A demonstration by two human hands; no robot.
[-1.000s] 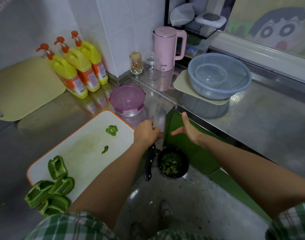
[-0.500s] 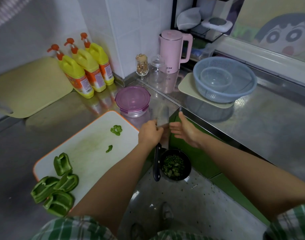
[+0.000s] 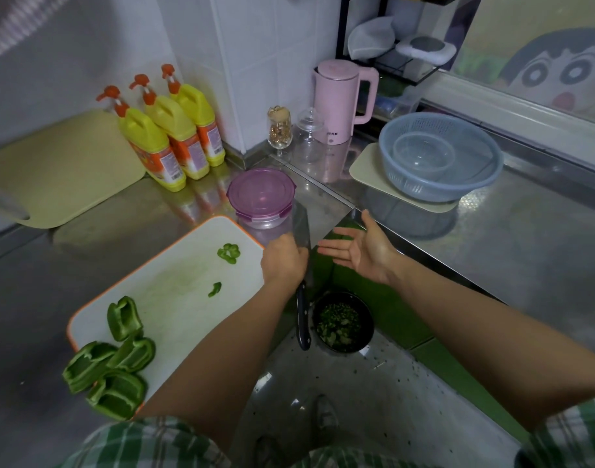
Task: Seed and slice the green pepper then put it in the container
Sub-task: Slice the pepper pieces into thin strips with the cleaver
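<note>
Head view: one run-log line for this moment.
left hand: grips knife, off the board | right hand: open, empty | pepper pieces: large, on cutting board | container: lid on

Everything before me is dim and flat, pale glare on the steel counter (image 3: pixel 512 251), the edges bowed and softly blurred.

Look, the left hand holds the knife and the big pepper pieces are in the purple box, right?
Not quite. The head view shows the big pepper pieces on the cutting board, not in the purple box; its lid is on. The left hand does hold the knife.
</note>
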